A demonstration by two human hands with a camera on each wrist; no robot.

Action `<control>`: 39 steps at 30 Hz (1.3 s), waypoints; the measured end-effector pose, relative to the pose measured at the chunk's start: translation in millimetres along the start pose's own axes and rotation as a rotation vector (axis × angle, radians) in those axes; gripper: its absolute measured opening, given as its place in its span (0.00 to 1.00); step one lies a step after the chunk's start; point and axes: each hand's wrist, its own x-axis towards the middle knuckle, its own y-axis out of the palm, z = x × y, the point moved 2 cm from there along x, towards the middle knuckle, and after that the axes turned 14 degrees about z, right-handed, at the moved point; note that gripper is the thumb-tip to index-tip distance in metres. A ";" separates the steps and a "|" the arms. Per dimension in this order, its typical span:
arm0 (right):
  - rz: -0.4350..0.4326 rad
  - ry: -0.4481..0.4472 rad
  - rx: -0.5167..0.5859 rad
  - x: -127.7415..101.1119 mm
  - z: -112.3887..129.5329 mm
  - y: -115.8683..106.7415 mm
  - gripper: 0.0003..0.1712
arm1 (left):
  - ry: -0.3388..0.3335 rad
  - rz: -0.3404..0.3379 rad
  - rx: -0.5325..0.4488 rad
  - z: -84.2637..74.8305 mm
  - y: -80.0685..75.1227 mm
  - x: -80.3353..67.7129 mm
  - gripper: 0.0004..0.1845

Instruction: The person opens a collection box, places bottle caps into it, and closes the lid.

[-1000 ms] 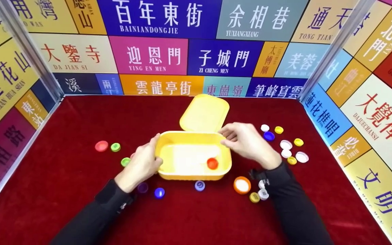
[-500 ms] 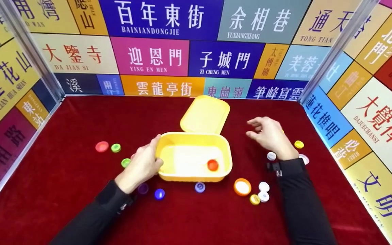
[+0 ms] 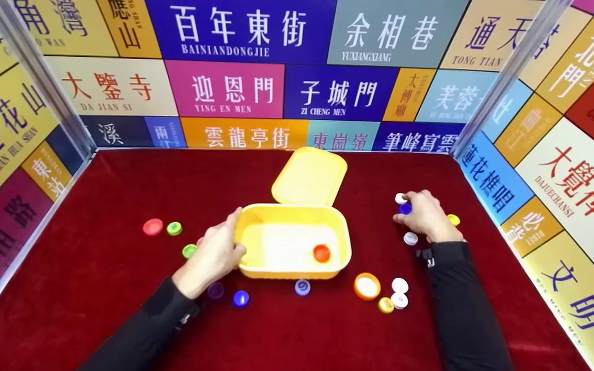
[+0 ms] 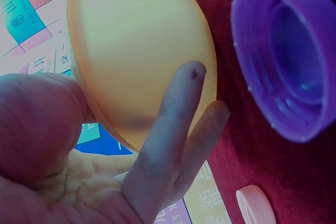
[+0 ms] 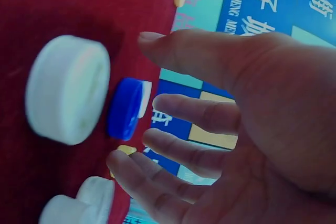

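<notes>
My left hand (image 3: 214, 255) grips the left wall of a yellow plastic box (image 3: 293, 274), thumb over the rim and fingers against the outside. One red bottle cap (image 3: 322, 253) lies inside on the box's pale floor. To the right, my right hand (image 3: 427, 216) hovers with fingers spread above a blue bottle cap (image 3: 405, 209) and a white cap (image 3: 400, 198). In the right wrist view the blue cap (image 5: 125, 109) shows just beyond the thumb and fingertips, apart from them. A purple cap (image 4: 289, 59) looms beside the box in the left wrist view.
The yellow lid (image 3: 310, 176) lies behind the box. Near its front right are an orange-rimmed cap (image 3: 367, 286), a yellow cap (image 3: 386, 305) and two white ones. Red (image 3: 153, 227) and green caps (image 3: 174, 228) lie left. Printed panels (image 3: 225, 87) border the red cloth.
My right hand has moved from the box's right rim out to the right, over the blue and white caps. My left hand keeps its grip on the box, which stays put.
</notes>
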 end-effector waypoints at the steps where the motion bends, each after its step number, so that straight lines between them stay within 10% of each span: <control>1: 0.009 0.005 -0.005 0.1 -1.2 0.9 0.40 | 0.001 -0.001 -0.002 0.1 0.6 -0.4 0.46; 39: -0.005 -0.062 0.018 -6.0 16.1 -4.8 0.26 | 0.002 0.008 0.004 1.8 0.5 -1.8 0.47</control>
